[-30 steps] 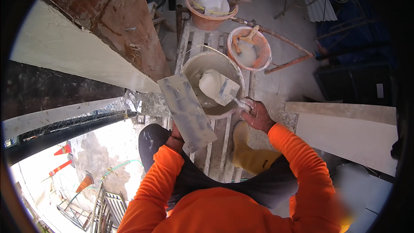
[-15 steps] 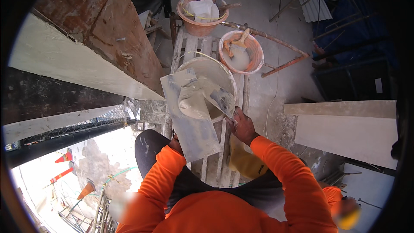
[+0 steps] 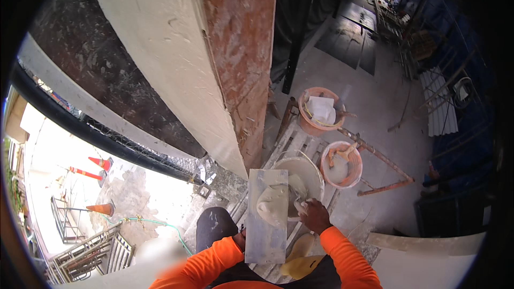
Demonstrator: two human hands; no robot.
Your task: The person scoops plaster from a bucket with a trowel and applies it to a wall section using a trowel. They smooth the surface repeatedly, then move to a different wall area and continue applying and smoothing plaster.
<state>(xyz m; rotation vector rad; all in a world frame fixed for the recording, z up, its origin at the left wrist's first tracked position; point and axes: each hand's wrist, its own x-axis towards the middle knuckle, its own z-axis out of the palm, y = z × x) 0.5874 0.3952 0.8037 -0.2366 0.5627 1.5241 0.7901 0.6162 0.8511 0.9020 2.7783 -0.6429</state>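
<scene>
My left hand (image 3: 242,238) is closed on a long rectangular plastering hawk (image 3: 267,249), mostly hidden beneath its left edge. A thick lump of wet, cream-grey plaster (image 3: 272,206) lies on the hawk's right half. My right hand (image 3: 315,215) grips a trowel (image 3: 298,188), its fingers closed at the near end. The plaster-smeared blade points away from me beside the lump, over the mixing bucket (image 3: 319,177). That bucket stands on a slatted platform, partly covered by the hawk.
Beyond stand an orange tub (image 3: 308,123) with a white bag and tools, and a smaller bucket (image 3: 354,181) holding a brush and pale liquid. A part-plastered beam (image 3: 166,43) rises at left. A rusty pipe frame (image 3: 393,184) juts right. Traffic cones (image 3: 101,208) stand lower left.
My view has tilted up toward the beam and the far passage, so the buckets appear lower and farther right. The trowel has drawn back from the plaster lump toward the hawk's right edge.
</scene>
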